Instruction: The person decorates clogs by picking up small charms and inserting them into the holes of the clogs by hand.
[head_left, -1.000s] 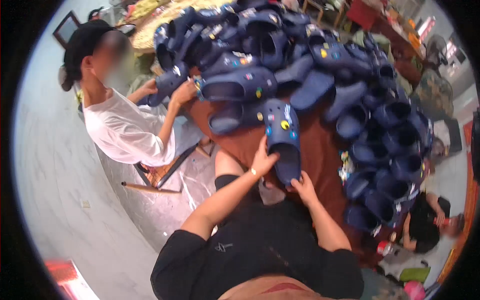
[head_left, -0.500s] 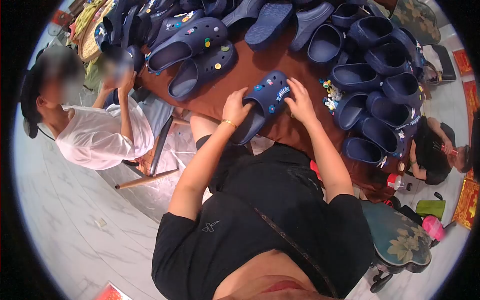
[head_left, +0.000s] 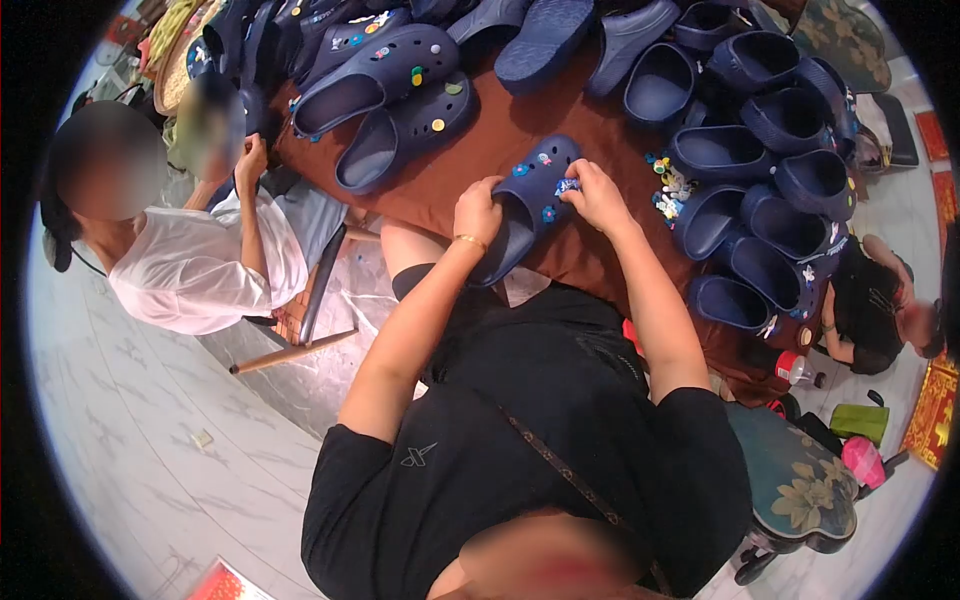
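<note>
A navy clog [head_left: 508, 240] lies at the near edge of the brown-covered table, its toe pointing away from me. My left hand [head_left: 478, 210] is closed around the left rim of its opening. With bent fingers, my right hand [head_left: 597, 197] grips a blue-and-white lettered shoe charm [head_left: 567, 187] at the clog's right side. Whether that charm is still seated in its hole I cannot tell. Blue flower charms [head_left: 549, 214] and another small charm [head_left: 544, 159] sit on the clog's upper. A small pile of loose charms [head_left: 668, 190] lies to the right of my right hand.
Many navy clogs [head_left: 715, 150] crowd the right side of the brown tablecloth [head_left: 600, 250], and more [head_left: 385, 75] line the back and left. A person in a white shirt [head_left: 210, 265] sits at left; another in black [head_left: 865, 305] is at right. A bottle [head_left: 795, 367] stands near a stool [head_left: 800, 480].
My right hand has moved from beside the clog onto the lettered charm, its fingers closing and partly covering it. My left hand keeps its hold. The person at left has lowered a hand slightly.
</note>
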